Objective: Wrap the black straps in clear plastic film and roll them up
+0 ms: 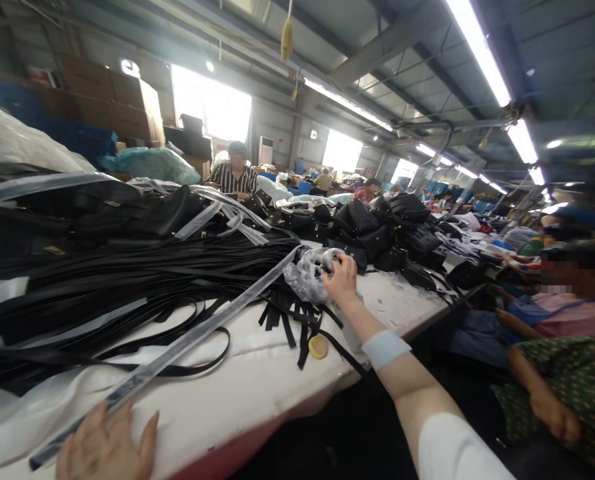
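Two bare hands are at work over one white worktop [257,373]. The left hand [110,443] lies at the near left, its fingers spread and released, beside the lower end of one long strip in clear plastic [192,327]; that end shows dark inside the plastic. The strip runs slantwise across the worktop, its far end meeting one crumpled bundle of clear plastic [305,277]. The right hand [343,280] is on this bundle, fingers bent over its right side at a dark part; I cannot tell whether they grasp it firmly or only touch it. One pale blue band [386,349] circles the right forearm.

One heap of long black straps [127,267], too many to count, spreads over the left of the worktop, and one strap bends out in a loop toward the near edge. Several short black strap ends [287,327] hang just below the bundle, overlapping too much to number. One round yellow piece [318,347] lies beside them. Behind are many black bags [362,223], piled and uncountable.

One person in a striped top [235,179] is beyond the heap. Two co-workers are at the right, one in a pink top [577,313], one in a green patterned garment [572,367]. Three bright windows [212,100] show in the far wall.
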